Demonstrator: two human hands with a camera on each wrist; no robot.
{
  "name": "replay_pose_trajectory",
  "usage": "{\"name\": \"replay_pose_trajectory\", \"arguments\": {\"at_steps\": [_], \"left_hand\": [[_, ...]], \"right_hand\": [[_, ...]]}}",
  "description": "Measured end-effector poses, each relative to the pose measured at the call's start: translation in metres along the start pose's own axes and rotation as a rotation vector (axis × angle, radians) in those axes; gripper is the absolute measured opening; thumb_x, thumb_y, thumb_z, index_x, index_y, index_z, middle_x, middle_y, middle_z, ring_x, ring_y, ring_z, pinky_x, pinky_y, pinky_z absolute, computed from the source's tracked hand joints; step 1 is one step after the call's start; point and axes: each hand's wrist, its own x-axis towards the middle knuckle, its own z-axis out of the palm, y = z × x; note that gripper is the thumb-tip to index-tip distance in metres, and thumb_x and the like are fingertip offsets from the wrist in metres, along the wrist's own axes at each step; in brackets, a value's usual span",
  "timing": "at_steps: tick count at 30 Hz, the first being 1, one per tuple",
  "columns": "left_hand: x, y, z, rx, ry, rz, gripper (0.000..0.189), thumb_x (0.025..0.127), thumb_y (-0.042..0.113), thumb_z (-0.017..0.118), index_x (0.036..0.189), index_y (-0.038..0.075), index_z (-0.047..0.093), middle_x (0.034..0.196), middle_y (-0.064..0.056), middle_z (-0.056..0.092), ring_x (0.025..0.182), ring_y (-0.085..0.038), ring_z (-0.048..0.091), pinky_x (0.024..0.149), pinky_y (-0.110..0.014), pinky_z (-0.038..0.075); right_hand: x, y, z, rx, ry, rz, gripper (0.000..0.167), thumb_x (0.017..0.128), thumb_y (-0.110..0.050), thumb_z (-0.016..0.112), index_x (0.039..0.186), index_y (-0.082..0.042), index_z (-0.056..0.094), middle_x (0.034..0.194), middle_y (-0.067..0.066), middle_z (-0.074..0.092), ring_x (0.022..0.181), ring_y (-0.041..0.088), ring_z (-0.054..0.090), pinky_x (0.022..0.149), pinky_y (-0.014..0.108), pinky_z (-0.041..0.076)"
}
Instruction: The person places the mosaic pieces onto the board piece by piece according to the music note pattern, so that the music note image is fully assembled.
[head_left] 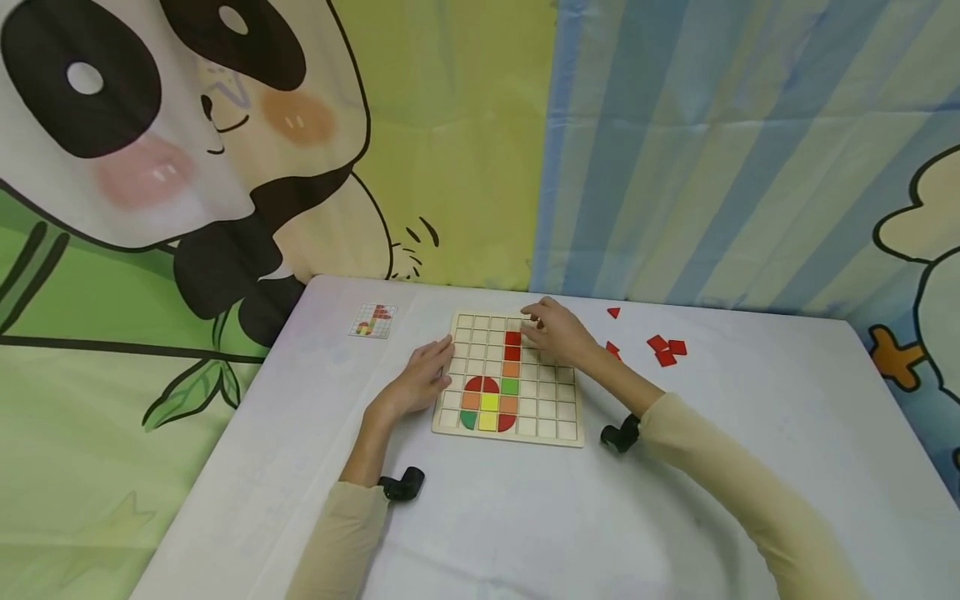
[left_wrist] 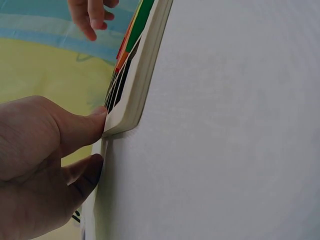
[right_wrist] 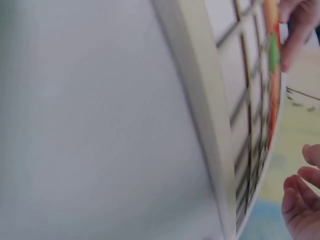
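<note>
Just now, a wooden grid board (head_left: 547,430) lies flat on the white tabletop (head_left: 525,517), between the two hands. The left hand (head_left: 420,375) rests against the board's left edge, fingers extended rather than clenched, thumb touching the rim. The right hand (head_left: 558,332) is over the board's upper right part, released, fingers loosely bent. A column of red, orange and green squares (head_left: 510,386) meets yellow squares (head_left: 489,402) and curved pieces (head_left: 473,383) below. Loose red squares (head_left: 665,358) lie right of the board; a picture card (head_left: 366,328) lies left.
</note>
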Motion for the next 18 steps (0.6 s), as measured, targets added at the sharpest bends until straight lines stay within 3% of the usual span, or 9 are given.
{"name": "replay_pose_trajectory", "arguments": {"at_steps": [7, 13, 18], "left_hand": [[0.0, 0.0, -0.001, 0.015, 0.0, 0.007, 0.061, 0.1, 0.014, 0.051, 0.154, 0.009, 0.024, 0.165, -0.002, 0.012, 0.153, -0.028, 0.006, 0.123, -0.049, 0.017], [0.001, -0.001, -0.001, 0.005, -0.004, 0.005, 0.06, 0.1, 0.014, 0.051, 0.154, 0.009, 0.025, 0.165, -0.002, 0.012, 0.153, -0.028, 0.005, 0.123, -0.05, 0.017], [0.002, -0.001, 0.001, -0.002, -0.005, 0.002, 0.06, 0.1, 0.013, 0.051, 0.154, 0.009, 0.025, 0.165, -0.002, 0.013, 0.153, -0.028, 0.006, 0.123, -0.051, 0.018]], "right_hand": [[-0.047, 0.04, -0.032, 0.036, 0.049, 0.008, 0.038, 0.092, -0.016, 0.066, 0.124, 0.004, 0.061, 0.109, 0.02, 0.064, 0.095, 0.031, 0.065, 0.076, 0.039, 0.057], [-0.09, 0.08, -0.046, 0.023, 0.066, 0.09, 0.037, 0.089, -0.013, 0.069, 0.121, 0.003, 0.064, 0.106, 0.017, 0.066, 0.094, 0.03, 0.066, 0.075, 0.036, 0.056], [-0.114, 0.101, -0.057, -0.018, 0.098, 0.131, 0.039, 0.088, -0.015, 0.07, 0.123, 0.002, 0.063, 0.106, 0.017, 0.066, 0.091, 0.027, 0.062, 0.074, 0.028, 0.053]]}}
